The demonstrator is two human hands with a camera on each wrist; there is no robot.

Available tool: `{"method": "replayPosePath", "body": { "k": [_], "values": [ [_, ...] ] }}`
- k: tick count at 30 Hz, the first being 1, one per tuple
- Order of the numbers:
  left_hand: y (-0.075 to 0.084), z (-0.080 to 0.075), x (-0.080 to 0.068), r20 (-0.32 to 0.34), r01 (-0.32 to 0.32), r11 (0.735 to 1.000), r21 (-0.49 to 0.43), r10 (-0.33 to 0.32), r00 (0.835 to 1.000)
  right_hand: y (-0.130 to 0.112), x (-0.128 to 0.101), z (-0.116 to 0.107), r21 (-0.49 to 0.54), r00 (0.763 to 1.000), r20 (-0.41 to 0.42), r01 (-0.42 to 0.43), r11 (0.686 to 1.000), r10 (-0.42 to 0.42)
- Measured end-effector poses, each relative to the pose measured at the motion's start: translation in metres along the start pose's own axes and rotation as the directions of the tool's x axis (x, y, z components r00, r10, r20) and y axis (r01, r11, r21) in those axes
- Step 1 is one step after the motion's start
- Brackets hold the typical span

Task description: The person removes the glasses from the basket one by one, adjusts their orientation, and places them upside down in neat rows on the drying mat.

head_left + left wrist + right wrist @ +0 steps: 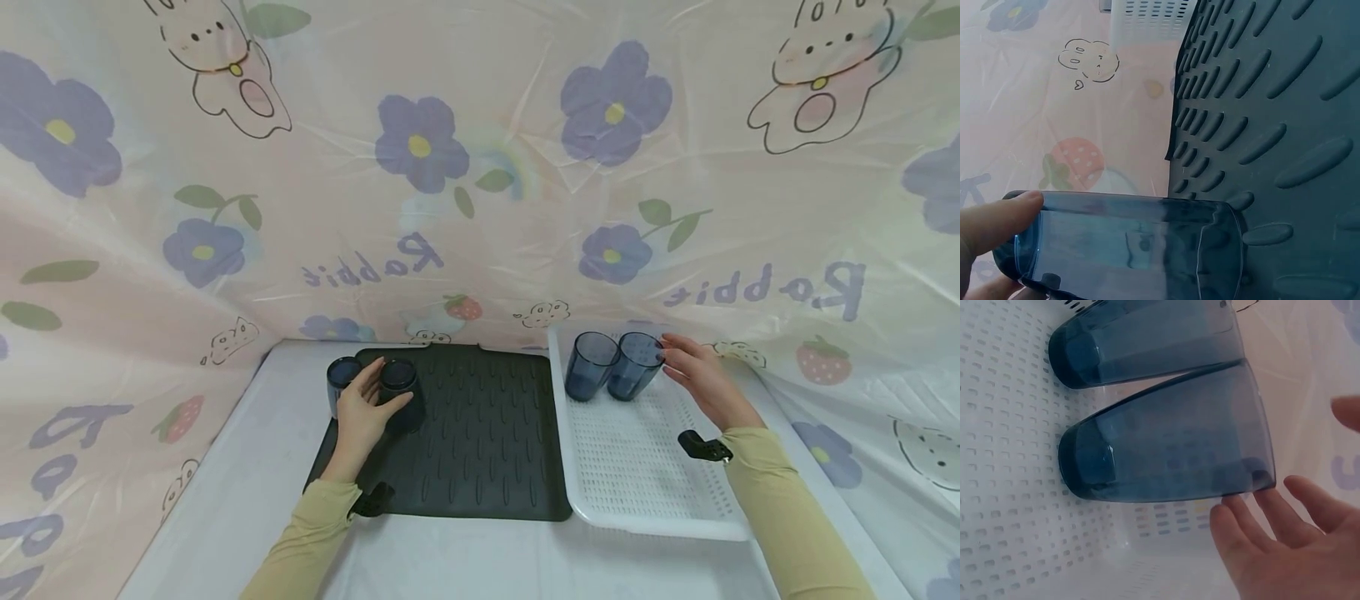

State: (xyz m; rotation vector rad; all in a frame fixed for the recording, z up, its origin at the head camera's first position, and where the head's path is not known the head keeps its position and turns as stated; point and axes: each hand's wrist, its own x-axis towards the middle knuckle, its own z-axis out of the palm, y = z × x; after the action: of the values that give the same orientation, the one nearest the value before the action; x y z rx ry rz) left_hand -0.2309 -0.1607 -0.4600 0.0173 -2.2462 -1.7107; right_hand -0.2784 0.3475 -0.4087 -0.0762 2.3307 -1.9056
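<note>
Thumb and fingers of the left hand [362,421] curl round an upturned glass [406,407], gripping it near its base, which points up. From where I sit, this glass stands at the back left of the black mat [495,442], its rim down on the ridged surface. Just beside it, to the left, I see a second glass [339,398], partly hidden by the fingers.

On the other side, the right hand [707,383] has its fingers extended and its thumb well apart; I see the fingertips at the rim of the right-hand blue glass [634,368], without closing round it. That glass stands mouth up in the white basket [637,471], near the back, meeting its neighbour [591,367] at the rim. Basket and mat lie side by side on a white table [247,467].
</note>
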Motion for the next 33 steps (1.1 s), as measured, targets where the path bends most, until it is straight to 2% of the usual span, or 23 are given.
{"method": "replayPosePath", "body": {
  "k": [9, 18, 26, 33],
  "values": [
    [-0.001, -0.003, -0.001, 0.031, -0.002, 0.999, 0.033, 0.001, 1.0, 0.002, -0.001, 0.003, -0.128, 0.999, 0.035, 0.0, 0.992, 0.005],
    [-0.002, -0.005, -0.002, 0.035, -0.024, 0.999, 0.026, 0.023, 0.999, 0.003, 0.006, 0.006, -0.163, 1.0, 0.026, -0.011, 0.987, 0.015],
    [-0.007, -0.006, -0.004, -0.022, -0.054, 0.998, 0.019, 0.054, 0.998, 0.004, 0.008, 0.01, -0.169, 0.999, 0.033, -0.001, 0.986, 0.007],
    [-0.004, -0.002, -0.008, -0.116, -0.034, 0.999, 0.005, 0.034, 0.993, 0.002, 0.007, 0.011, -0.163, 0.999, 0.031, -0.012, 0.987, 0.017]
  ]
}}
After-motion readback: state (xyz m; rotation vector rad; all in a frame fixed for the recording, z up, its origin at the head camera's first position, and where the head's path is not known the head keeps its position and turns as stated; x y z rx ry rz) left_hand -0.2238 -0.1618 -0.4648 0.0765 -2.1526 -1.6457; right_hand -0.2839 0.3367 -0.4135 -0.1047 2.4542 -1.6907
